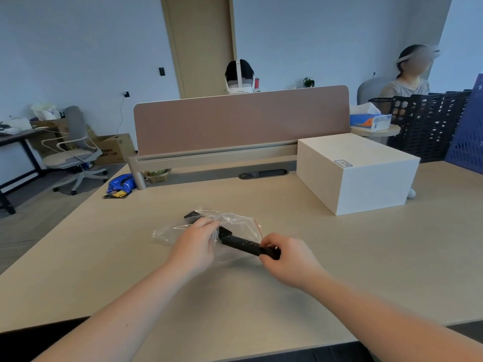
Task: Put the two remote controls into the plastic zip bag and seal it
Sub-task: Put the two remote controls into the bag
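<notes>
A clear plastic zip bag [235, 222] with a red strip at its mouth lies crumpled on the table's middle. My left hand [194, 245] grips the bag near its mouth. My right hand [286, 258] holds the near end of a long black remote control [244, 244], whose far end sits inside the bag's mouth. A second black remote control [193, 215] shows at the bag's far left end; most of it is hidden by the plastic and my left hand.
A white box [358, 173] stands on the beige table [339, 257] to the right. A brown divider panel [240, 118] runs along the far edge. Dark and blue crates [433, 121] sit far right. A blue packet [120, 183] lies at the far left corner.
</notes>
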`<state>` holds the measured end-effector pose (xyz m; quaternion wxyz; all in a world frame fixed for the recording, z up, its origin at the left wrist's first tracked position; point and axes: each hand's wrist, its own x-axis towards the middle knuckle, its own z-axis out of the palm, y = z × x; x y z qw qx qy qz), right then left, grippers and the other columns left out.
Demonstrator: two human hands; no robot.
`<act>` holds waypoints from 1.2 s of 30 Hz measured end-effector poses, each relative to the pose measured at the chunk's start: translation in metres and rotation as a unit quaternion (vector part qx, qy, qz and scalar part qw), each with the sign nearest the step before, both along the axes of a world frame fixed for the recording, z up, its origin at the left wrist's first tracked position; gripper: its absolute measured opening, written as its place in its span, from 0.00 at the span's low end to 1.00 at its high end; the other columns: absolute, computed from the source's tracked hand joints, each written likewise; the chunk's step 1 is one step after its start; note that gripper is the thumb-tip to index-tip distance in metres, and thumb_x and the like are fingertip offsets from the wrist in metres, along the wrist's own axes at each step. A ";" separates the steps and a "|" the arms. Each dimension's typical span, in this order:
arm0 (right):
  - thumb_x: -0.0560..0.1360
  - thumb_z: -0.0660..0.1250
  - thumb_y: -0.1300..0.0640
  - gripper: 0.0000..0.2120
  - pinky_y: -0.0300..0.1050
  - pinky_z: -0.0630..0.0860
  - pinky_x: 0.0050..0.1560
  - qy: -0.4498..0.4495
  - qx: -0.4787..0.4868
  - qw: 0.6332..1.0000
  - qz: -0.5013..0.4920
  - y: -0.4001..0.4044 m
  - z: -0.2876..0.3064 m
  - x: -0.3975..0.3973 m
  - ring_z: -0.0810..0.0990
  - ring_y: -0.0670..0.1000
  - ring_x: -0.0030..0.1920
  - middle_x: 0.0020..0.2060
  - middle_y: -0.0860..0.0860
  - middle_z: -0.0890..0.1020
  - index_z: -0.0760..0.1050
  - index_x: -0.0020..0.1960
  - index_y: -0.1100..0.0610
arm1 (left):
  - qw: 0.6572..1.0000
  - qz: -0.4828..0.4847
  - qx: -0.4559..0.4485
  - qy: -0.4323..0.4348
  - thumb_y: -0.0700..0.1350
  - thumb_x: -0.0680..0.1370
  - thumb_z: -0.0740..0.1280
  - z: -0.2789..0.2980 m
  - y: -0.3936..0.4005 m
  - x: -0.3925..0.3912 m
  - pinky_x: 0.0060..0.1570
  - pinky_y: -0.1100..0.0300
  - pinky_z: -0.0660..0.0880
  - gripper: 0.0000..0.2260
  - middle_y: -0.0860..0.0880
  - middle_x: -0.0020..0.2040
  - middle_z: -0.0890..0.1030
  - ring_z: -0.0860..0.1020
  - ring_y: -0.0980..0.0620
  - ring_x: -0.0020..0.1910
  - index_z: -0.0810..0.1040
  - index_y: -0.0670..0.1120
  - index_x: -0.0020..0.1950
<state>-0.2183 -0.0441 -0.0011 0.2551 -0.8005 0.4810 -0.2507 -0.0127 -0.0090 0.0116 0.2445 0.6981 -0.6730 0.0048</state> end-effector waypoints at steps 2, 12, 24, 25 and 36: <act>0.72 0.65 0.54 0.10 0.44 0.77 0.44 0.013 0.006 1.000 -0.001 -0.003 -0.005 0.009 0.80 0.55 0.45 0.48 0.52 0.84 0.77 0.53 0.50 | 1.000 -0.004 0.000 -0.001 0.35 0.74 0.60 0.000 0.001 0.002 0.53 0.52 0.75 0.19 0.48 0.62 0.74 0.74 0.44 0.59 0.72 0.45 0.64; 0.72 0.68 0.54 0.07 0.46 0.73 0.39 0.047 -0.002 0.998 0.042 -0.017 -0.009 0.075 0.77 0.57 0.45 0.44 0.54 0.81 0.70 0.44 0.53 | 0.999 -0.025 0.033 -0.005 0.36 0.74 0.60 -0.004 0.000 0.013 0.55 0.52 0.74 0.19 0.48 0.63 0.76 0.73 0.46 0.61 0.72 0.46 0.64; 0.69 0.69 0.62 0.09 0.40 0.70 0.48 0.138 0.040 0.977 0.158 -0.028 -0.018 0.078 0.75 0.55 0.52 0.51 0.54 0.74 0.75 0.49 0.56 | 0.999 -0.019 0.040 0.005 0.37 0.75 0.61 -0.012 0.004 0.031 0.57 0.54 0.74 0.18 0.50 0.63 0.75 0.75 0.46 0.59 0.72 0.47 0.64; 0.69 0.67 0.63 0.13 0.40 0.69 0.50 0.146 0.043 0.974 0.170 -0.029 -0.017 0.075 0.74 0.55 0.55 0.55 0.55 0.75 0.75 0.54 0.58 | 0.999 -0.019 0.042 0.008 0.37 0.75 0.61 -0.013 0.004 0.032 0.57 0.54 0.74 0.18 0.50 0.63 0.75 0.75 0.47 0.59 0.72 0.47 0.64; 0.75 0.66 0.53 0.13 0.48 0.75 0.52 0.196 -0.033 0.974 0.108 -0.036 -0.025 0.090 0.77 0.59 0.54 0.55 0.58 0.74 0.78 0.52 0.61 | 0.998 -0.018 0.049 0.024 0.35 0.74 0.61 -0.019 0.001 0.040 0.59 0.52 0.74 0.19 0.50 0.63 0.75 0.75 0.48 0.60 0.72 0.47 0.64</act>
